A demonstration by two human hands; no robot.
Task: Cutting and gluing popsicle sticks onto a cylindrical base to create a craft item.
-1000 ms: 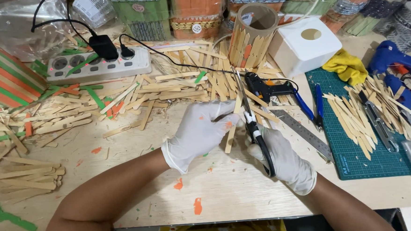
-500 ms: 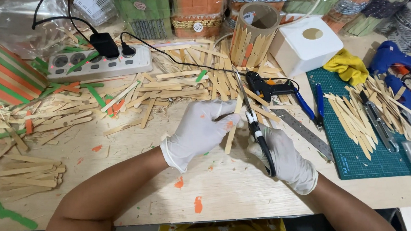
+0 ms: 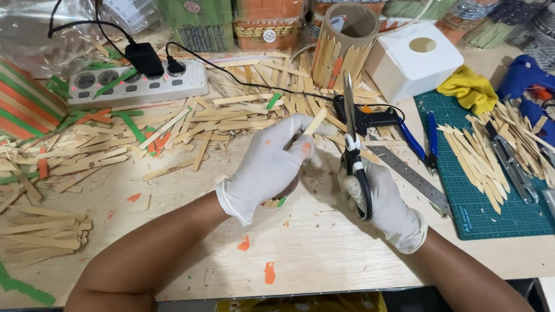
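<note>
Fingers of the white-gloved left hand (image 3: 270,168) pinch a pale wooden craft stick (image 3: 315,122); the gloved right hand (image 3: 385,206) grips black-handled scissors (image 3: 354,147), blades closed, mid-frame; a slip could nick the glove.

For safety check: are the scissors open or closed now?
Closed: the scissors in the right hand show one narrow blade line pointing upward, no gap.

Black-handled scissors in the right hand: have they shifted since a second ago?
Yes, slightly. The black-handled scissors now point straight up at the stick-clad cardboard tube; earlier the blades leaned left, away from the black glue gun. The right hand has barely moved.
</note>
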